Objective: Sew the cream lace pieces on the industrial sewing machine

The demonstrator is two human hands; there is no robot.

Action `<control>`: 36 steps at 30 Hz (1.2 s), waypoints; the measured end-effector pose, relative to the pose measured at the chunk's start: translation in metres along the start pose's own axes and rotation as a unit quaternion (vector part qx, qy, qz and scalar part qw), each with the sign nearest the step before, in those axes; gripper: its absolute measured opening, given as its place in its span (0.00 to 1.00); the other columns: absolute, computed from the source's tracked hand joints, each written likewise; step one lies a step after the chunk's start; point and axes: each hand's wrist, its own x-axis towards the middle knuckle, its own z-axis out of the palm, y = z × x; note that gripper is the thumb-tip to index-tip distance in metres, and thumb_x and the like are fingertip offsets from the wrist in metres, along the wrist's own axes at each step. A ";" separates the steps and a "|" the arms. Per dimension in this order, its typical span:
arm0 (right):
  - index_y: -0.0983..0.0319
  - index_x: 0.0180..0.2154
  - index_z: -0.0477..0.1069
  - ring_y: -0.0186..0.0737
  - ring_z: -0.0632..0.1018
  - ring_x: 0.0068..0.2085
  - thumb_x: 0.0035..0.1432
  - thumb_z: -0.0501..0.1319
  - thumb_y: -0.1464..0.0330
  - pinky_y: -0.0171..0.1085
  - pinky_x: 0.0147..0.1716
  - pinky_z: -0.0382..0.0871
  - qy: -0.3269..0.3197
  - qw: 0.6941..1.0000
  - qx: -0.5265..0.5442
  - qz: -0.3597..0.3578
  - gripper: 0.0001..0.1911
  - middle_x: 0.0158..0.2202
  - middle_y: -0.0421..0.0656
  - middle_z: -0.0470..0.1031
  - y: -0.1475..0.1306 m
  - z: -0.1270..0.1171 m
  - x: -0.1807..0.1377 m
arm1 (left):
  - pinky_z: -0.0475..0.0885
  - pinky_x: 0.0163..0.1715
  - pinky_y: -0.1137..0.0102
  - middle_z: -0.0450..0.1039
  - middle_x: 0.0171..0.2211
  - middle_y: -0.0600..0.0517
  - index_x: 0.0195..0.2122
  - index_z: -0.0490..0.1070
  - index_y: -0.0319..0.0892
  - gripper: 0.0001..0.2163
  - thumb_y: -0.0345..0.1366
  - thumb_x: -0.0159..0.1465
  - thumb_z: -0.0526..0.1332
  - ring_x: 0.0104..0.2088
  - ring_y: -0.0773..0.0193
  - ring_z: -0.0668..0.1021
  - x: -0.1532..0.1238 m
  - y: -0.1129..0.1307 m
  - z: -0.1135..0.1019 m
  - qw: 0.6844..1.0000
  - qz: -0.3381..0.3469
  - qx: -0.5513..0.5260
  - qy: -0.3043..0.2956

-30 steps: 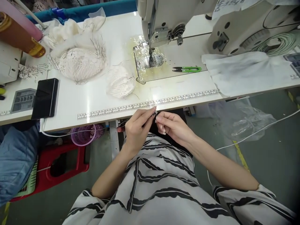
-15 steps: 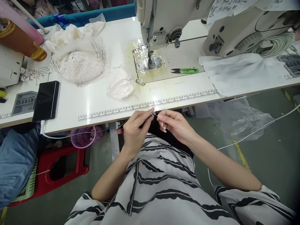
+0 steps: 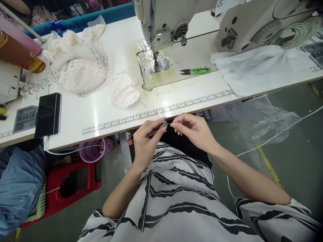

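My left hand [image 3: 145, 143] is closed in a pinch on a small, shiny metal bobbin case [image 3: 163, 124], just off the table's front edge. Its fingers partly cover the case. Just to the right, my right hand [image 3: 194, 131] is closed, thumb and forefinger pinching a fine thread [image 3: 169, 124] that leads to the case. Beyond my hands, the sewing machine [image 3: 161, 23] stands with its needle over the metal plate. A pair of green thread snips [image 3: 195, 71] lies right of the plate.
White lace pieces [image 3: 84, 75] with loose threads lie left of the machine, and a black phone [image 3: 47, 114] farther left. A printed ruler [image 3: 151, 114] runs along the front edge. Pale cloth [image 3: 254, 69] lies at right. Below are a purple basket [image 3: 92, 151] and a red stool [image 3: 73, 188].
The view has shifted a little. My right hand has turned slightly and moved a bit to the right of my left, with the thread still pinched. The bobbin case stays in my left hand.
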 end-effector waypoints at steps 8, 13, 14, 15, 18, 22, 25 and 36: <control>0.62 0.30 0.70 0.32 0.68 0.27 0.62 0.60 0.62 0.34 0.26 0.58 0.032 0.993 -0.098 -0.050 0.11 0.26 0.40 0.70 -0.005 -0.006 0.001 | 0.79 0.41 0.70 0.76 0.39 0.51 0.46 0.77 0.46 0.12 0.31 0.60 0.67 0.38 0.66 0.79 -0.003 -0.001 0.001 0.999 -0.034 -0.025 -0.025; 0.62 0.31 0.69 0.32 0.68 0.27 0.62 0.60 0.62 0.33 0.27 0.59 0.023 0.995 -0.082 -0.052 0.11 0.26 0.39 0.70 -0.006 -0.007 0.001 | 0.79 0.41 0.70 0.76 0.39 0.50 0.44 0.77 0.44 0.11 0.32 0.60 0.67 0.38 0.65 0.79 -0.003 0.000 0.003 0.998 -0.043 -0.019 -0.029; 0.62 0.31 0.69 0.32 0.68 0.27 0.62 0.60 0.62 0.33 0.27 0.60 0.017 0.996 -0.075 -0.046 0.11 0.26 0.39 0.70 -0.005 -0.009 0.001 | 0.80 0.40 0.70 0.76 0.39 0.50 0.44 0.77 0.44 0.10 0.32 0.60 0.67 0.38 0.65 0.79 -0.003 0.001 0.003 0.999 -0.041 -0.018 -0.026; 0.62 0.31 0.69 0.32 0.68 0.27 0.62 0.60 0.62 0.33 0.27 0.61 0.007 0.997 -0.072 -0.037 0.11 0.26 0.39 0.70 -0.004 -0.011 0.002 | 0.79 0.40 0.70 0.76 0.39 0.51 0.44 0.77 0.44 0.10 0.32 0.61 0.67 0.38 0.65 0.79 -0.003 0.001 0.002 0.999 -0.035 -0.013 -0.025; 0.62 0.30 0.72 0.33 0.70 0.28 0.62 0.60 0.62 0.34 0.27 0.62 -0.034 0.994 -0.103 -0.005 0.11 0.27 0.40 0.72 0.000 -0.020 0.001 | 0.79 0.39 0.71 0.76 0.39 0.51 0.46 0.76 0.44 0.10 0.30 0.62 0.65 0.39 0.66 0.79 0.000 0.002 0.000 0.997 0.033 0.057 -0.036; 0.59 0.46 0.74 0.34 0.74 0.30 0.60 0.61 0.65 0.33 0.25 0.65 0.004 0.994 -0.111 0.009 0.12 0.41 0.45 0.77 -0.003 -0.028 -0.007 | 0.77 0.39 0.71 0.76 0.39 0.50 0.49 0.74 0.45 0.12 0.27 0.65 0.61 0.40 0.66 0.79 0.004 0.001 -0.002 0.961 0.174 0.204 -0.064; 0.57 0.58 0.65 0.31 0.73 0.23 0.60 0.61 0.65 0.34 0.17 0.66 -0.032 0.997 0.034 0.069 0.25 0.51 0.48 0.73 -0.010 -0.021 -0.014 | 0.76 0.41 0.70 0.76 0.40 0.49 0.51 0.72 0.44 0.13 0.26 0.66 0.59 0.40 0.65 0.79 0.005 0.000 -0.002 0.934 0.230 0.264 -0.074; 0.61 0.37 0.75 0.35 0.75 0.30 0.58 0.63 0.66 0.34 0.31 0.68 -0.017 0.996 -0.088 0.005 0.06 0.28 0.40 0.76 0.003 -0.008 -0.001 | 0.76 0.39 0.71 0.76 0.39 0.50 0.49 0.73 0.44 0.12 0.26 0.65 0.60 0.39 0.66 0.79 0.005 0.002 -0.001 0.945 0.196 0.247 -0.092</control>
